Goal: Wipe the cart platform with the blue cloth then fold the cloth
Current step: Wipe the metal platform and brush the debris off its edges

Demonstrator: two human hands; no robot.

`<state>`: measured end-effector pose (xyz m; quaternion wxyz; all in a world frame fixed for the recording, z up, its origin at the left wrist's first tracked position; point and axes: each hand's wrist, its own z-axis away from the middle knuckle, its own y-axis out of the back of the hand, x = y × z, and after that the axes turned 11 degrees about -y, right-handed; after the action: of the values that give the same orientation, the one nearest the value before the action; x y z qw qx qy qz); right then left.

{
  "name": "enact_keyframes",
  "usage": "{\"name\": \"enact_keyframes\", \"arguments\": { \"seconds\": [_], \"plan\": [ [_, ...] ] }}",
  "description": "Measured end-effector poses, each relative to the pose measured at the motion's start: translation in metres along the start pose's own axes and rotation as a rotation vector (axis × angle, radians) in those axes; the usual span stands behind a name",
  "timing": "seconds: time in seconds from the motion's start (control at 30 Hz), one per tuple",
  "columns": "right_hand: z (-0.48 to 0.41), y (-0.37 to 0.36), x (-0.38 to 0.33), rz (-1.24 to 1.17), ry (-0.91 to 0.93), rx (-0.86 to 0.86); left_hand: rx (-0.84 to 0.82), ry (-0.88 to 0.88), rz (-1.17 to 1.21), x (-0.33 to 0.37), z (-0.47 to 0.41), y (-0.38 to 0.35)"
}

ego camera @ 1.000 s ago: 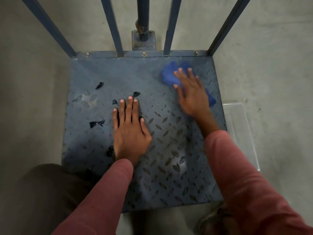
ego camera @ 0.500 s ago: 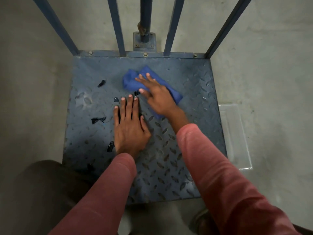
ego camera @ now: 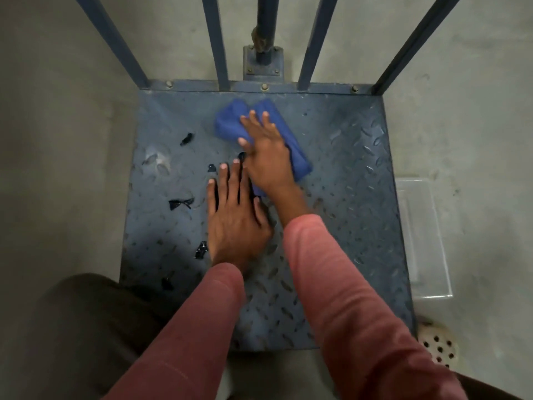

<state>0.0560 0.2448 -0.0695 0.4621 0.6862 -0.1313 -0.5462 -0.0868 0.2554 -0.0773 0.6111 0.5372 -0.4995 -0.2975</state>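
While the right hand [ego camera: 266, 157] presses the cloth [ego camera: 230, 122] flat-fingered mid-wipe and the left hand [ego camera: 233, 220] lies flat on the platform [ego camera: 346, 197], the next stroke should reach seeming scraps [ego camera: 180, 203].

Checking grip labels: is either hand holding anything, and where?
Nothing gripped. Right hand presses flat on the middle of the blue cloth; left hand rests flat on the cart platform.

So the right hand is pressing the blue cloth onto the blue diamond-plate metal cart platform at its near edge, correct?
Not quite. The right hand presses the blue cloth onto the blue diamond-plate metal cart platform toward its far edge, by the upright blue bars, not the near edge; the head view shows this.
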Motion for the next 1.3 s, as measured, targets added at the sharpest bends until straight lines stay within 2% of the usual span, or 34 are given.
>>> {"name": "enact_keyframes", "arguments": {
  "seconds": [0.1, 0.17, 0.3, 0.43, 0.57, 0.67, 0.73, 0.8, 0.87, 0.97, 1.03, 1.1, 1.2, 1.3],
  "plan": [
    [-0.007, 0.002, -0.010, 0.011, 0.095, -0.137, 0.015, 0.002, 0.020, 0.000, 0.001, 0.001],
    [-0.001, 0.023, 0.019, 0.006, 0.114, -0.128, 0.019, 0.004, 0.005, 0.001, 0.002, 0.002],
    [0.036, 0.081, 0.095, -0.049, -0.180, 0.115, 0.002, 0.009, -0.028, 0.001, 0.002, 0.001],
    [0.020, 0.071, 0.086, 0.041, -0.304, 0.210, 0.006, 0.026, -0.031, 0.001, 0.002, 0.001],
    [-0.021, 0.010, 0.015, 0.069, -0.154, 0.066, 0.013, 0.098, 0.024, 0.001, 0.000, -0.001],
    [-0.033, -0.027, -0.039, -0.034, 0.059, -0.126, -0.008, 0.101, 0.057, -0.003, 0.000, -0.004],
    [-0.036, -0.021, -0.042, -0.072, 0.172, -0.276, 0.001, 0.117, 0.063, -0.003, 0.000, -0.003],
    [-0.037, 0.007, -0.014, -0.092, 0.173, -0.310, 0.014, 0.133, 0.056, 0.000, 0.000, 0.000],
    [-0.028, 0.043, 0.031, -0.059, 0.071, -0.182, -0.005, 0.125, 0.030, 0.002, 0.002, 0.001],
    [0.002, 0.086, 0.089, -0.080, -0.229, 0.112, -0.020, 0.113, -0.001, 0.001, 0.002, 0.001],
    [0.007, 0.089, 0.093, -0.075, -0.402, 0.256, -0.025, 0.104, -0.013, 0.001, 0.001, 0.001],
    [0.002, 0.072, 0.070, -0.002, -0.487, 0.297, -0.025, 0.100, -0.008, 0.002, 0.001, 0.002],
    [-0.007, 0.024, 0.017, 0.022, -0.323, 0.132, -0.019, 0.106, -0.006, 0.002, 0.000, 0.002],
    [-0.015, -0.007, -0.023, -0.101, -0.086, -0.075, -0.019, 0.110, 0.029, 0.002, 0.000, 0.001]
  ]
}}
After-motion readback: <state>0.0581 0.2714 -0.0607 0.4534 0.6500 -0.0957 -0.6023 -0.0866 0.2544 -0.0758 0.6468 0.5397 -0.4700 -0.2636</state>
